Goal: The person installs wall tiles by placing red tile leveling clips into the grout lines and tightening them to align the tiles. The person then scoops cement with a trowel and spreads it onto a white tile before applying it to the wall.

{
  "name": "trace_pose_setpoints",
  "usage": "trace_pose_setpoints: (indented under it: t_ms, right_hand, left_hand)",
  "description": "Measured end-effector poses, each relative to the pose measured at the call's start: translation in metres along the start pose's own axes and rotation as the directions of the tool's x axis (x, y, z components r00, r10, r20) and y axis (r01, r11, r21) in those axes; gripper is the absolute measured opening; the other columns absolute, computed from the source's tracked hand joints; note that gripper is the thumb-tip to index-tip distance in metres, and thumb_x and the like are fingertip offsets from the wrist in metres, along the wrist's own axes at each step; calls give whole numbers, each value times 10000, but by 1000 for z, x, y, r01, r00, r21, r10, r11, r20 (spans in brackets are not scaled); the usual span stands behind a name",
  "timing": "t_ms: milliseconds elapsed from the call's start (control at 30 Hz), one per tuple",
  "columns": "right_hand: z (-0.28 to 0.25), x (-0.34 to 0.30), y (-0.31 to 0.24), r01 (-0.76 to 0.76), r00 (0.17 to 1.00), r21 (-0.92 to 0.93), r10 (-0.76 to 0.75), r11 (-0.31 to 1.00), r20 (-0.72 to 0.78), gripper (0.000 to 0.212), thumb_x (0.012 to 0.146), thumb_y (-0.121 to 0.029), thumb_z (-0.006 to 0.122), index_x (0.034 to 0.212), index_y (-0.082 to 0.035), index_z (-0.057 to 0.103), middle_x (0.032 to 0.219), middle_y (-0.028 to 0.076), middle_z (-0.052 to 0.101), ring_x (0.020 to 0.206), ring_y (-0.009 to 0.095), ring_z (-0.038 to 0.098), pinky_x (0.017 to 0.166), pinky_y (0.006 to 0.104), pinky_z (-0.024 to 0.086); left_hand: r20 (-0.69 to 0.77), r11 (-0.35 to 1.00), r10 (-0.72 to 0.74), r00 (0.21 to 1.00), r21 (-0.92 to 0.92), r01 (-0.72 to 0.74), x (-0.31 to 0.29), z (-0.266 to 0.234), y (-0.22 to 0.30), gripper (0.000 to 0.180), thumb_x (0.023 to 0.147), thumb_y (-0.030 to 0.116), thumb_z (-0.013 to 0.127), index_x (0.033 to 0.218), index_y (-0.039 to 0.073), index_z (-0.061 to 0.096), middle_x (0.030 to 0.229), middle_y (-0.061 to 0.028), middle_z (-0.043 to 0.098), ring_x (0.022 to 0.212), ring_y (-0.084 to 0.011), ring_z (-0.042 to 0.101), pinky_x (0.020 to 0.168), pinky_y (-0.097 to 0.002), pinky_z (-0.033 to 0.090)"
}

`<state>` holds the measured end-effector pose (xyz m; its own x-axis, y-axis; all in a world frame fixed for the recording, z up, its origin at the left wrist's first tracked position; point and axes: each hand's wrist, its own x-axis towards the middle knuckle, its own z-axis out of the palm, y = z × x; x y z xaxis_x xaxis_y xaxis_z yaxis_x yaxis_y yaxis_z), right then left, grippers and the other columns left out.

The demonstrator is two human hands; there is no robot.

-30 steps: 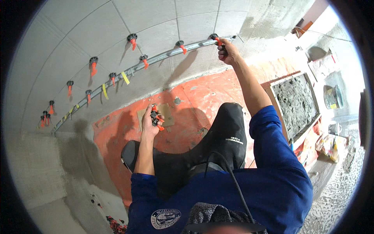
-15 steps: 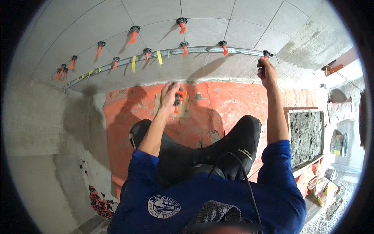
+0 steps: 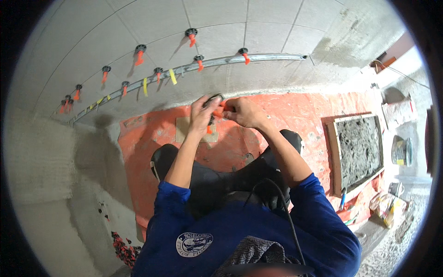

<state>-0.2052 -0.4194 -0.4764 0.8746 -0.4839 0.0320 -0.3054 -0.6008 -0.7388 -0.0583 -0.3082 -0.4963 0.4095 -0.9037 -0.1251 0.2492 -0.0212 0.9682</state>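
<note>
Both my hands meet above the orange sheet, in front of the tiled wall. My left hand (image 3: pixel 200 114) is closed around a few tile levelling clips (image 3: pixel 209 130) with red handles and black caps. Against it, the closed fingers of my right hand (image 3: pixel 248 113) grip the red handle of a levelling clip (image 3: pixel 223 110). The fingers hide much of these pieces, so their exact number cannot be told. More levelling clips (image 3: pixel 192 40) stick out from the joints between the grey tiles (image 3: pixel 221 39). Several line a metal rail (image 3: pixel 272 57) along the lower tile edge.
An orange plastic sheet (image 3: pixel 295 108) covers the floor under my legs. On the right lie a wooden-framed tray (image 3: pixel 336 157) of grey mortar, a bucket (image 3: pixel 402 151) and a bag (image 3: pixel 385 207). A heap of red and black clips (image 3: pixel 124 249) is at lower left.
My right hand has left the rail's right end and come down to my left hand. The levelling clip at that rail end is gone. The view has shifted slightly.
</note>
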Motion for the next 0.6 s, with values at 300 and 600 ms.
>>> trace_pose_setpoints:
  t_ms: [300, 600]
  right_hand:
    - [-49, 70, 65, -105, 721, 951, 681, 292, -130, 330, 824, -405, 698, 826, -86, 616, 658, -16, 456, 539, 99, 393, 441, 281, 320]
    - [-46, 103, 52, -112, 739, 976, 672, 187, -44, 310, 867, -428, 636, 774, -136, 597, 675, -12, 471, 519, 108, 377, 436, 265, 294]
  left_hand:
    - [-105, 788, -322, 941, -581, 205, -28, -53, -61, 158, 898, 254, 634, 1002, 139, 603, 818, 16, 587, 643, -98, 540, 426, -257, 388]
    - [-140, 872, -295, 945, -445, 206, -37, -61, -65, 159, 886, 252, 641, 1010, 158, 605, 897, 18, 614, 718, -84, 546, 438, -251, 393]
